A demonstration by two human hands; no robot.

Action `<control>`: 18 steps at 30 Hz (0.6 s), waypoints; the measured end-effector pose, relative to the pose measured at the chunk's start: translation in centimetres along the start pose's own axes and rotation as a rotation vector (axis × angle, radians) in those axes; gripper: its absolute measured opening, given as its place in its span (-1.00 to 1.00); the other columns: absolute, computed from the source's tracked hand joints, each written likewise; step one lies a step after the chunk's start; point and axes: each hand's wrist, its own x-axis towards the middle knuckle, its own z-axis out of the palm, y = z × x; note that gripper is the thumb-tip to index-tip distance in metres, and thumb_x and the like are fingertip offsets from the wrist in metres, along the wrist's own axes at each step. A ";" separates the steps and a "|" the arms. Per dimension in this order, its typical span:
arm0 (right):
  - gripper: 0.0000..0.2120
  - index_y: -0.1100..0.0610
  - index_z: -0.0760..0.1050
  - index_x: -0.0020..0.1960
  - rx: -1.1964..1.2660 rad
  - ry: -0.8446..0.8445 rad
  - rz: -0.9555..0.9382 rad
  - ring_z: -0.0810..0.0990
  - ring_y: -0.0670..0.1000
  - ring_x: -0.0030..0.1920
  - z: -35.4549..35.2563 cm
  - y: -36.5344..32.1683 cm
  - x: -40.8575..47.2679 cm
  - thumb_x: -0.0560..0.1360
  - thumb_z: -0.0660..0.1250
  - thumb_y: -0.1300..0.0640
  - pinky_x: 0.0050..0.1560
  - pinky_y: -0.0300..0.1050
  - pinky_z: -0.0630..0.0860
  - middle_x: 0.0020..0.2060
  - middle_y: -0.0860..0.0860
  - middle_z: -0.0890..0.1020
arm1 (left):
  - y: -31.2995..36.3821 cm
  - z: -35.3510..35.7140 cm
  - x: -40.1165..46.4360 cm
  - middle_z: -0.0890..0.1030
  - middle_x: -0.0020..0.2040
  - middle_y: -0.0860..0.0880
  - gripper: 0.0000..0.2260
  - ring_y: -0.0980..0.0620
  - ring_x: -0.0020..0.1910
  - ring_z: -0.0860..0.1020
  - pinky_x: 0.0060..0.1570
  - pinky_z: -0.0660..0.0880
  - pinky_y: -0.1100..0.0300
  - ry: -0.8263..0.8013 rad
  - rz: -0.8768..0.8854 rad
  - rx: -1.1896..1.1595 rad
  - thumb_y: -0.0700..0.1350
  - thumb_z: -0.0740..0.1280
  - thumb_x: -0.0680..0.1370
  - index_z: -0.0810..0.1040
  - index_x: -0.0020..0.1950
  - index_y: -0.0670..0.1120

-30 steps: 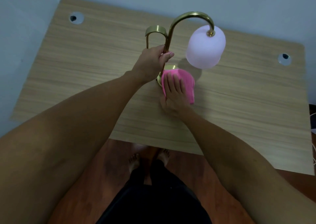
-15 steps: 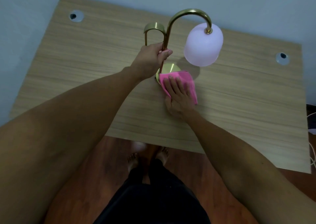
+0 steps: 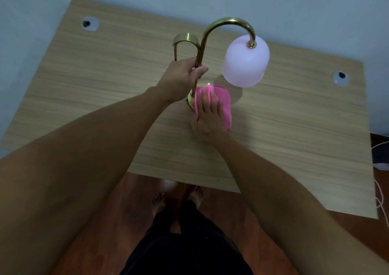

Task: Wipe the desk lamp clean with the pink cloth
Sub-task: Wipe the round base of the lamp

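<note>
A brass desk lamp [image 3: 226,22] with a curved neck and a pale frosted shade [image 3: 245,61] stands in the middle of the wooden desk [image 3: 94,85]. My left hand [image 3: 182,73] is closed around the lamp's upright stem. The pink cloth [image 3: 224,100] lies over the round brass base [image 3: 191,102], which shows only at its left rim. My right hand [image 3: 207,115] presses flat on the cloth, fingers spread and slightly blurred.
A second, shorter brass arch [image 3: 185,40] rises behind the stem. Two round cable holes [image 3: 90,23] [image 3: 341,78] sit near the desk's back corners. The wall is close behind. Below the front edge are my bare feet [image 3: 179,199] on a red-brown floor; a white cable [image 3: 381,201] hangs right.
My right hand and the pink cloth have slid a little to the right and forward over the base. My left hand keeps its grip on the stem.
</note>
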 end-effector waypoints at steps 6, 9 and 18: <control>-0.37 0.13 -0.05 0.70 0.083 -0.004 -0.089 -0.11 0.28 0.68 1.5 -3.5 -2.0 0.69 0.01 0.01 0.61 0.34 -0.13 0.69 0.17 -0.03 | 0.2 -0.1 -0.1 0.72 -0.04 -0.20 -0.69 -0.18 -0.02 0.68 0.05 0.60 -0.09 0.000 0.004 0.025 0.01 0.27 0.69 0.64 0.08 -0.21; -0.40 0.14 0.08 0.68 0.146 0.041 -0.152 0.00 0.28 0.68 1.2 -3.0 -1.2 0.68 0.12 0.08 0.63 0.37 -0.10 0.67 0.16 0.10 | 0.1 -0.2 0.0 0.72 -0.04 -0.19 -0.71 -0.16 -0.03 0.69 0.04 0.62 -0.06 -0.012 -0.003 0.019 0.02 0.26 0.69 0.64 0.08 -0.18; -0.38 0.11 -0.10 0.71 0.215 -0.016 -0.072 -0.18 0.17 0.70 0.2 3.6 -2.2 0.69 -0.05 0.04 0.65 0.33 -0.14 0.70 0.11 -0.11 | -0.2 -0.3 -0.1 0.70 -0.10 -0.22 -0.69 -0.19 -0.07 0.66 0.01 0.58 -0.11 -0.002 0.029 0.010 0.02 0.27 0.68 0.62 0.00 -0.22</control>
